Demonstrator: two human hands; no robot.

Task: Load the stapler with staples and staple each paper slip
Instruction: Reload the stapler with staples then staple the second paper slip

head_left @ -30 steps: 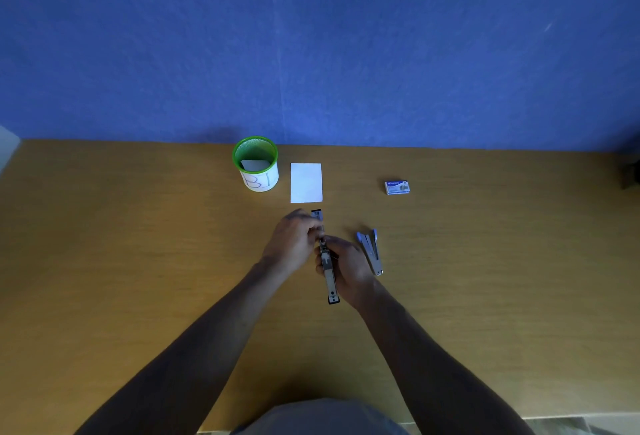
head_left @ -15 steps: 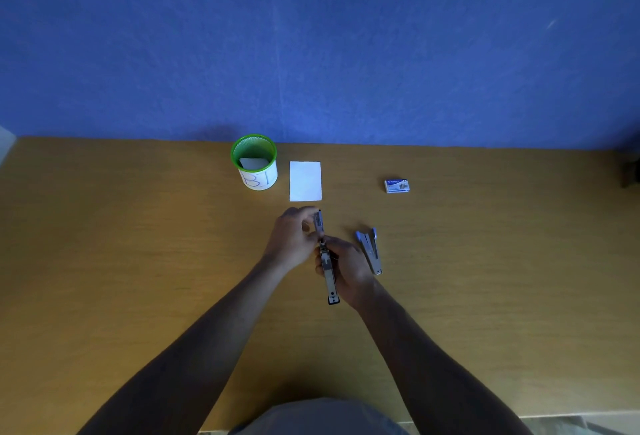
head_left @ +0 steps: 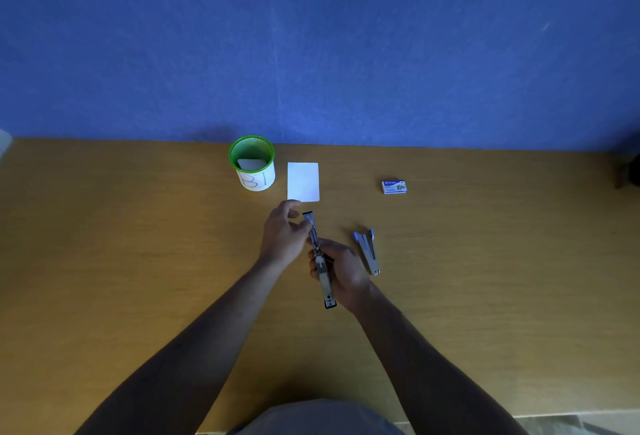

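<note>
A metal stapler (head_left: 320, 261) lies swung open in a long line at the middle of the wooden table (head_left: 104, 261). My right hand (head_left: 341, 270) grips its middle from the right side. My left hand (head_left: 284, 233) pinches the far half of the stapler near its channel. Just beyond the hands lies a white paper slip (head_left: 303, 181). A small box of staples (head_left: 394, 187) sits at the back right. Whether staples lie in the channel is too small to tell.
A green-rimmed white cup (head_left: 252, 164) holding a grey slip stands left of the paper. A second small metal stapler with blue tips (head_left: 367, 251) lies right of my right hand. A blue wall rises behind the table.
My left hand has shifted slightly along the stapler's far half, its fingers spreading a little. The right hand and the stapler stay almost where they were.
</note>
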